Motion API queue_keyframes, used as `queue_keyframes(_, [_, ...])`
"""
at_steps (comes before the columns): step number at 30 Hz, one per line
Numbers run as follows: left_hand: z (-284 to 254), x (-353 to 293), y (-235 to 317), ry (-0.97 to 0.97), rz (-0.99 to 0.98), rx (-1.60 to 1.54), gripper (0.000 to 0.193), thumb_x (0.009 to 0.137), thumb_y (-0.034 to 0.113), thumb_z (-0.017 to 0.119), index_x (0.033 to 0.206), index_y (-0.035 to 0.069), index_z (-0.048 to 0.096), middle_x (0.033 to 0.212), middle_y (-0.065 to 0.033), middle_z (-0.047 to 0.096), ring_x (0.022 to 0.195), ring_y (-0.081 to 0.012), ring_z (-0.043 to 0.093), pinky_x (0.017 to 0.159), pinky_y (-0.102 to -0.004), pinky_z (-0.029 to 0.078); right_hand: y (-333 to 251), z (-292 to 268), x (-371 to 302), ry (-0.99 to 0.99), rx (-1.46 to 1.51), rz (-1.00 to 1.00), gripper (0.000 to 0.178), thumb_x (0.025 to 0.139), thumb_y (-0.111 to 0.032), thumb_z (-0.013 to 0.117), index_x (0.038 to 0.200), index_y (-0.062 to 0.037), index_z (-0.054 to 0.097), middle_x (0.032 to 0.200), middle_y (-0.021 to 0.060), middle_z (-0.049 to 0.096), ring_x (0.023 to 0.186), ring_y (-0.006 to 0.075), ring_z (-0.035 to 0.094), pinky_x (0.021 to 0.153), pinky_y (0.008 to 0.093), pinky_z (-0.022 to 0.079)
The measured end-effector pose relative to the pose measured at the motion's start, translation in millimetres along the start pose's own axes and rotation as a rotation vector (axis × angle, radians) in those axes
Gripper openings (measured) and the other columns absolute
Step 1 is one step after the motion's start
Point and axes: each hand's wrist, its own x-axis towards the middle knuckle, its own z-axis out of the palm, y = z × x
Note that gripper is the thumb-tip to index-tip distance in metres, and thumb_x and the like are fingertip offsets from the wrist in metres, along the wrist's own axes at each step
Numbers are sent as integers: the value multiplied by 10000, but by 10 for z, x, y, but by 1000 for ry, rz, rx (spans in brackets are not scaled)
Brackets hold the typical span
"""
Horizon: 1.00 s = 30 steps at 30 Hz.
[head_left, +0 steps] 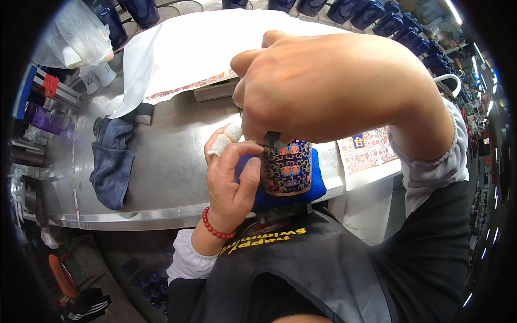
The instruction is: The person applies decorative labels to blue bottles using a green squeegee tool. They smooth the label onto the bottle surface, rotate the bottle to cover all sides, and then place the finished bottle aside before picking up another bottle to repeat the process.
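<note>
A cylindrical jar [289,171] in dark blue with a dense multicoloured pattern rests on a bright blue cloth pad [319,185] at the bench's front edge. My left hand [229,180] is at its left side, index fingertip touching the wall, thumb and fingers apart. Whitish wraps [221,144] cover some of its fingers. Over the jar's upper part arches my right hand [285,89], closed. A small dark flat-ended piece [275,141] pokes out beneath it against the jar; its kind is unclear. The hand hides the jar's top.
White sheets [199,46] cover the back of the metal bench [161,177]. A grey-blue cloth [113,164] lies left. Patterned printed sheets [368,153] are at the right. Dark blue jars [371,13] line the far side; a plastic bag [81,37] stands far left.
</note>
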Motion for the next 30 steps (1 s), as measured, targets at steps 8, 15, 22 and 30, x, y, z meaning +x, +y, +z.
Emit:
queue_keyframes(8, [56,155,41,49,370,318,250,797,45,658,1035,69,729,1143,-199,678,1307,-438,426,1120,-495,334,225,244,-273,351,43,-28,201,719,-40,809,888,-49,700,818,63,611,834,268,617,708,368,498])
queue_keyframes(15, [-2,205,46,29,565,644,372,726,76,750,1081,187,771,1320,-229,501,1301,-377,443,1173,-549,283,180,739,-751,669,178,177,293,741,5,802,1022,-11,721,824,74,639,702,185,632,587,317,477])
queue_keyframes(22, [0,298,73,35,673,714,313,748,96,767,1039,209,772,1281,-159,530,1280,-314,480,1175,-548,298,95,1111,-960,837,304,285,277,768,-22,810,1029,0,721,828,75,653,705,164,624,587,276,441])
queue_keyframes(30, [-46,359,108,9,786,808,297,762,72,742,1020,218,759,1246,-114,567,1274,-273,491,1147,-565,350,29,1318,-1051,880,417,373,243,766,-22,786,1001,-12,725,827,75,654,720,190,626,615,307,484])
